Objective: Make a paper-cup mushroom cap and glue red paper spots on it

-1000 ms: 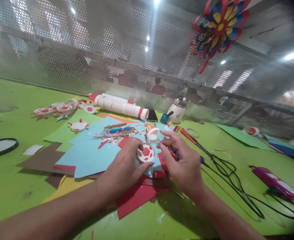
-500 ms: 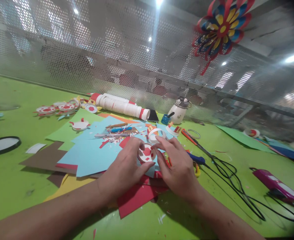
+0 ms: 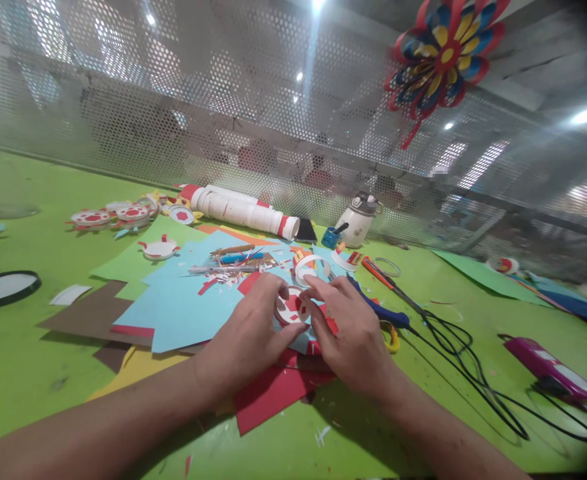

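Observation:
My left hand (image 3: 256, 323) curls around a small round white paper disc (image 3: 286, 312) with a raised rim, its thumb at the near edge. Red paper patches sit on the disc's face, a larger one in the middle with smaller ones around it. Over the disc's right side, my right hand (image 3: 346, 327) has its fingertips pinched close to the red patches. Whatever is between those fingertips is too small to make out. Under both hands lie stacked sheets, with light blue paper (image 3: 188, 313) on top and red paper (image 3: 268, 400) below.
White paper rings (image 3: 313, 268) stand behind my hands. Paper scraps and pens (image 3: 243, 258) lie to their left. Finished-looking discs (image 3: 133, 212) and a long white paper roll (image 3: 243, 212) are farther back. At right are a blue-handled corded tool (image 3: 393, 317), cables and a purple device (image 3: 548, 367).
My right hand has shifted slightly left and its fingertips have come down onto the disc's right part. My left hand keeps the disc in nearly the same place.

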The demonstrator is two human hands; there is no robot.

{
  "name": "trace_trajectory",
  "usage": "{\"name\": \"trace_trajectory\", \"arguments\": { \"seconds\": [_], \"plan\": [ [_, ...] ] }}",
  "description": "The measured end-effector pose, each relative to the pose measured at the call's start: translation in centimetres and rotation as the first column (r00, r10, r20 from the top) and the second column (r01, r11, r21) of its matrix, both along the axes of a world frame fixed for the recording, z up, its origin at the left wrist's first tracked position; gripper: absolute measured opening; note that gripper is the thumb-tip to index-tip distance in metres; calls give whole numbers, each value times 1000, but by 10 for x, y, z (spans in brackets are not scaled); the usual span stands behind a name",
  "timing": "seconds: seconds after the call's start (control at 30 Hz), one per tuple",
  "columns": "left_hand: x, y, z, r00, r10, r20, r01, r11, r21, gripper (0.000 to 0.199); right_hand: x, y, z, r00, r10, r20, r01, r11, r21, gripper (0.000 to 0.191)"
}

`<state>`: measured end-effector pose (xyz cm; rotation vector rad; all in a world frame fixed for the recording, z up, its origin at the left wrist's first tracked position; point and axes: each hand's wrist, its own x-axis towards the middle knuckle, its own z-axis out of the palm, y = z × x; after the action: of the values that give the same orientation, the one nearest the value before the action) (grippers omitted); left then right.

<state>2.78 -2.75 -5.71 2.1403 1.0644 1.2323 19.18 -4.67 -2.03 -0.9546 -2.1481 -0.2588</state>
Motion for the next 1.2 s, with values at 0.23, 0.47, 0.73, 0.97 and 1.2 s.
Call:
{"name": "trace_trajectory", "arguments": {
  "seconds": [0.23, 0.47, 0.73, 0.97, 1.2],
  "plan": [
    [0, 0, -1, 1000, 10, 1, -10, 1000, -2, 26, 5, -1, 5, 988, -5, -156, 13, 999, 49, 31],
    [0, 1, -2, 1000, 19, -13, -19, 1000, -14, 27, 9, 3, 7, 982, -80, -170, 67, 994, -83, 19],
    [-1, 3, -1, 999, 26, -43, -26, 1000, 2, 31, 8, 5, 8, 972, -179, -154, 134, 956, -262, 5],
    [-1, -1, 1, 1000, -3, -30, 3, 1000, 20, 30, 5, 9, 5, 928, -290, -234, 148, 864, -482, 20],
    [-2, -1, 1, 999, -33, -12, 34, 999, 34, 31, 2, 7, 3, 910, -326, -257, 123, 803, -583, 34]
  ]
}}
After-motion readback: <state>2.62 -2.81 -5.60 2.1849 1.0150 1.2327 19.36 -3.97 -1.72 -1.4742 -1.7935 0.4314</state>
